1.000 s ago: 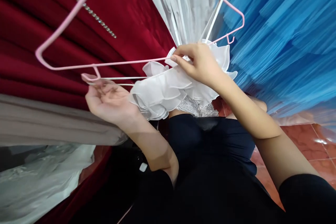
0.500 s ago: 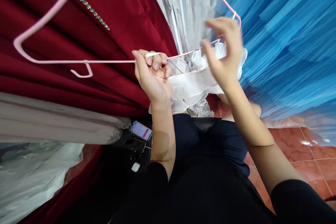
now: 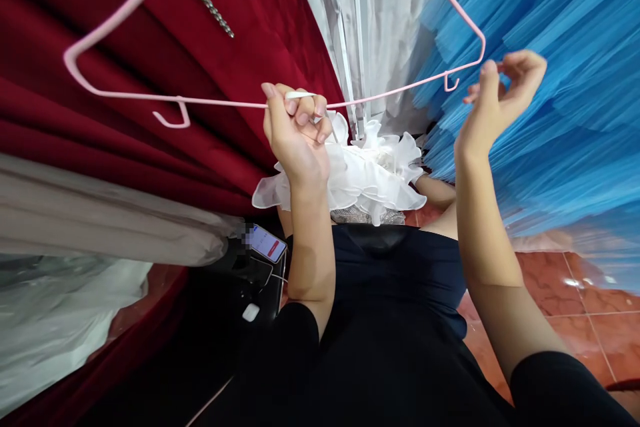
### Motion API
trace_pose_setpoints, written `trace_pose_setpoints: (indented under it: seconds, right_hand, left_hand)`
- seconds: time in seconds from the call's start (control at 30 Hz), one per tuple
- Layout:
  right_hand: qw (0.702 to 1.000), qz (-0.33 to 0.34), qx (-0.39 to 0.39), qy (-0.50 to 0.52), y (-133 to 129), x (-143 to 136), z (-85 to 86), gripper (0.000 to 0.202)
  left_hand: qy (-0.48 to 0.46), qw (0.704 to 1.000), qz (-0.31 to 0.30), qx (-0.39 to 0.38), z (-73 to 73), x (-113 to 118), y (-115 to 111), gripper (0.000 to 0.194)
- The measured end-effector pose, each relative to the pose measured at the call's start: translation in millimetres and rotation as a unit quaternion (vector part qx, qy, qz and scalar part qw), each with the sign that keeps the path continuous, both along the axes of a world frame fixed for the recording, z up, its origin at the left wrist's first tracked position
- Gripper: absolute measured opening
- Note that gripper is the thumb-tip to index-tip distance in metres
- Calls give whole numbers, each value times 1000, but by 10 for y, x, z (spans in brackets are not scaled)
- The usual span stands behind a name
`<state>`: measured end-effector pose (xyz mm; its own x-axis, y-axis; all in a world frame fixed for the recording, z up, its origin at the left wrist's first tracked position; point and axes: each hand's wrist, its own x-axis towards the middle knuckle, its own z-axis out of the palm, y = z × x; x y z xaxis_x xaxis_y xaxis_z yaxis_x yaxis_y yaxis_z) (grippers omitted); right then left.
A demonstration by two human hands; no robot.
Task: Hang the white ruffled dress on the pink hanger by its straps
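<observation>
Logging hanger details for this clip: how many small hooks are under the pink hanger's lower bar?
2. One hook is toward the picture's left, beyond the left hand; the other hook is near the right hand. The hanger's top is out of view.

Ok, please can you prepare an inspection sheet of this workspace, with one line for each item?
Surface: black surface at lower left, partly in shadow.
Things: pink hanger and white strap in the left hand; ruffled white garment below.
Clutter: lit phone and small white case on the black surface.
Hands: left closed on hanger and strap; right hand beside the hanger's end, contact unclear.
Cables: white cable by the phone.
Surroundings: red cloth at left, blue gauzy fabric at right, reddish tiled floor.
</observation>
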<state>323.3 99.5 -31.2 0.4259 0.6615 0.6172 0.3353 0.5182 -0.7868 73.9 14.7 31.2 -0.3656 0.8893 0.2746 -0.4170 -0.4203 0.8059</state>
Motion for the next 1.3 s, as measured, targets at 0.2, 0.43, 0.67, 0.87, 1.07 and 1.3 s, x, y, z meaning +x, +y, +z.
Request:
trace_pose_setpoints:
  seconds: [0.2, 0.43, 0.67, 0.87, 1.07, 1.3]
  right_hand:
    - [977, 21, -210, -36, -576, -270, -830, 29]
    - [957, 33, -252, -138, -1202, -534, -1236, 33]
    - [934, 209, -259, -132, -1080, -212, -981, 23]
    - [949, 188, -248, 51, -899, 154, -666, 28]
    - [906, 229, -184, 305, -600, 232, -13, 21]
    - [944, 205, -153, 209, -370, 119, 272, 26]
  left_hand:
    - [-20, 1000, -11, -3, 22, 19, -59, 46]
    - [-21, 999, -8, -25, 115, 68, -110, 38]
    - [-38, 999, -20, -32, 124, 26, -112, 37]
    - [-99, 994, -46, -17, 108, 7, -91, 38]
    - [-157, 985, -72, -13, 128, 3, -99, 38]
    - [-78, 995, -58, -19, 112, -35, -112, 37]
